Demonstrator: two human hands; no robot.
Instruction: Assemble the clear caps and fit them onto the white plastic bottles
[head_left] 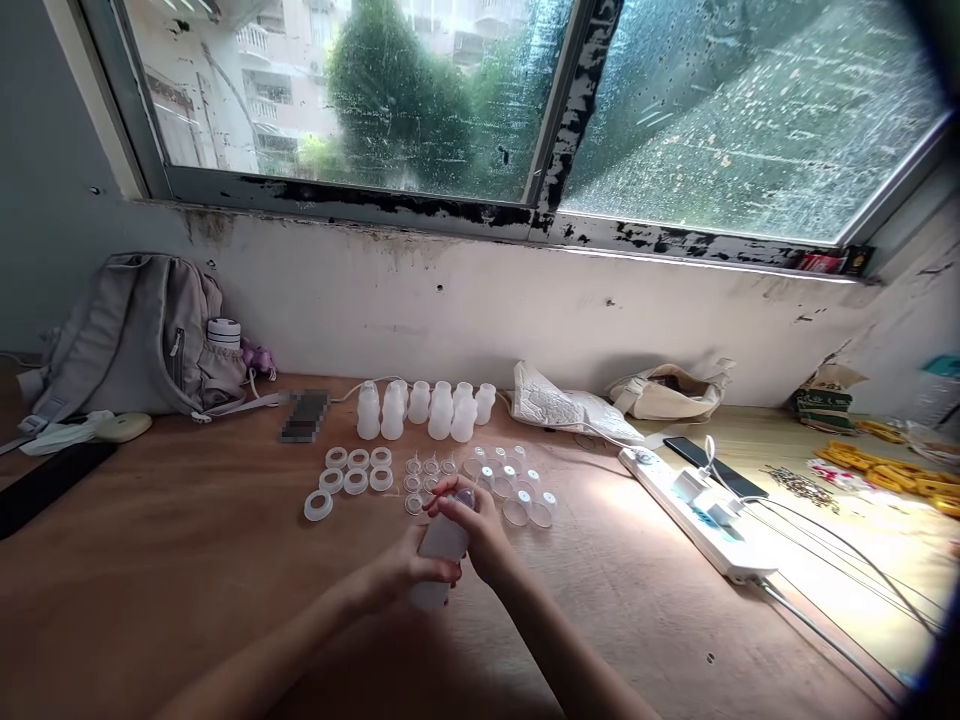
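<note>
A frosted white feeding bottle (pixel 444 542) is tilted above the table, its top leaning away to the right. Wrapped round its body is my left hand (pixel 411 568). My right hand (pixel 484 532) closes over the top end, where a small clear part shows between the fingers; its exact shape is partly hidden. Just beyond my hands lie clear teats (pixel 430 467) in short rows, some covered by my right hand. To their left are several white screw rings (pixel 356 481), and to their right several clear dome caps (pixel 517 512).
Several frosted bottles (pixel 441 412) stand along the wall behind the parts. A grey backpack (pixel 135 330) is at the left. A white power strip (pixel 690 515) with plugs and cables, a black phone (pixel 716 467), a white padded packet (pixel 555 400) and yellow pieces (pixel 885 468) occupy the right.
</note>
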